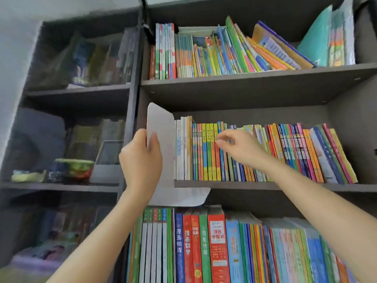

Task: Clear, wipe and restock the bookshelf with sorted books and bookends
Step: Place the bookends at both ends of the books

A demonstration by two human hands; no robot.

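My left hand [140, 160] grips a white L-shaped bookend [163, 127] by its upright plate, at the left end of the middle shelf [224, 184]. The bookend's foot [183, 198] hangs just below the shelf's front edge. To its right a row of thin colourful books [265, 154] stands on that shelf, its right part leaning left. My right hand [238, 146] reaches to the spines near the row's left part, fingers loosely curled, thumb and forefinger close together; I cannot tell whether they touch a spine.
The top shelf [244, 78] carries leaning thin books [224, 52]. The lower shelf holds upright books [204, 248]. A second dark bookcase on the left holds blurred books, a green bowl [76, 167] and yellow cloth [28, 176].
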